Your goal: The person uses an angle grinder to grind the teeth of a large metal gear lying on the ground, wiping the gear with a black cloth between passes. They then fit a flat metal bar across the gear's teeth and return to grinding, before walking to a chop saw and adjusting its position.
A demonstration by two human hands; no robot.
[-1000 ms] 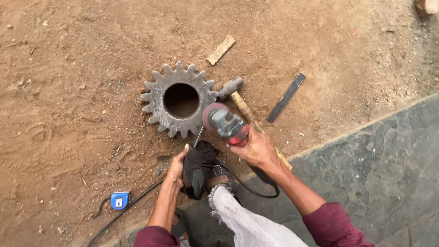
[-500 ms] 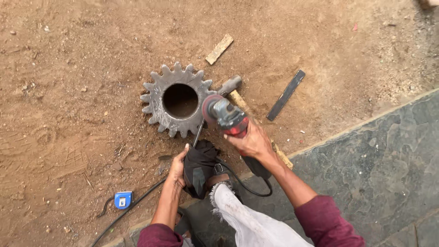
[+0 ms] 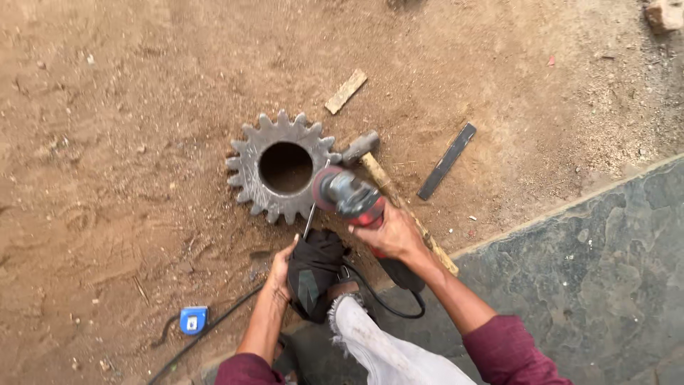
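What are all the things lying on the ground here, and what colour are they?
gear wheel: one, grey metal with a round hole, flat on the dirt in the middle.
angle grinder: one, red and grey, at the gear's right edge.
hammer: one, grey head, wooden handle, right of the gear.
flat bar: one, dark, on the dirt further right.
wood scrap: one, pale, above the gear.
tape measure: one, blue, lower left.
cable: one, black, lower left.
stone slab: one, grey, lower right.
shoe: one, black, below the gear.
left hand: on the shoe.
right hand: holds the grinder.
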